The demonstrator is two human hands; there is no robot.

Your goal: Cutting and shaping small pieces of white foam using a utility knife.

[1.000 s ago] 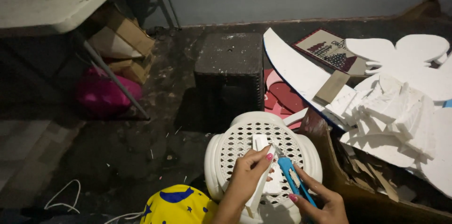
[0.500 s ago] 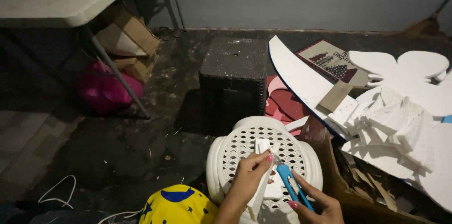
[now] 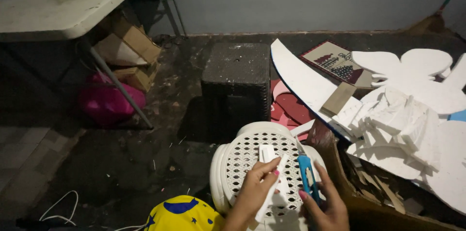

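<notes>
Left hand point(image 3: 253, 193): enters from 6 o'clock; fingers closed on a white foam strip point(image 3: 271, 188), thumb and fingertips pinching it along its length.
Foam strip: long and thin, angled from 1 to 7 o'clock, lying over the stool top; a second short white piece point(image 3: 266, 152) sits just beyond it at 12 o'clock.
Right hand point(image 3: 326, 207): at 3 o'clock of the left hand; fingers wrapped on a blue utility knife point(image 3: 307, 177), its tip pointing to 12 o'clock, just beside the strip.
Stool point(image 3: 238, 160): white plastic, perforated lattice top, directly beneath both hands.
Black block point(image 3: 236, 81): dark square mass at 12 o'clock of the stool.
Foam offcuts point(image 3: 407, 124): white heap at 2 o'clock, beside a cardboard box point(image 3: 340, 182).
Folding table point(image 3: 63, 10): at 10 o'clock, well apart.
Yellow fabric point(image 3: 182, 214): blue-patterned, at 8 o'clock of the stool.
</notes>
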